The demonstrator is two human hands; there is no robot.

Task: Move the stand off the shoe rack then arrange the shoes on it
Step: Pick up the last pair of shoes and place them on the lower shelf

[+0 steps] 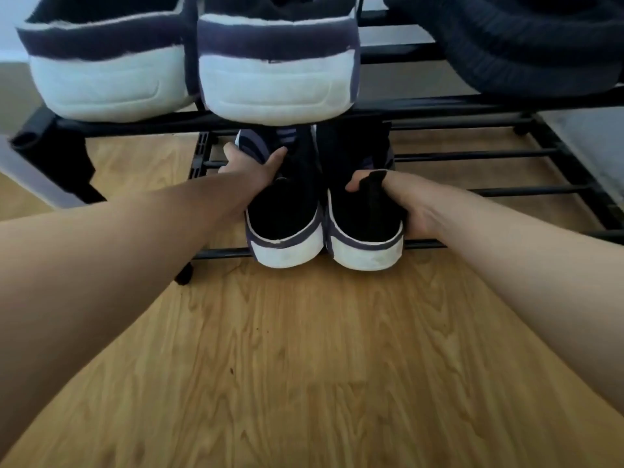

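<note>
Two black sneakers with white soles rest heel-first toward me on the lower bars of the black shoe rack (472,153). My left hand (251,165) grips the left sneaker (285,224) near its tongue. My right hand (401,201) holds the right sneaker (363,228) at its side, thumb over the black heel tab. The sneakers sit side by side, touching. No stand is in sight.
On the upper tier sits another pair of dark shoes with thick white soles (108,79), (277,86), close above my hands. A dark knitted shoe (540,45) lies at upper right. Wood floor (304,366) spreads in front. The lower bars to the right are bare.
</note>
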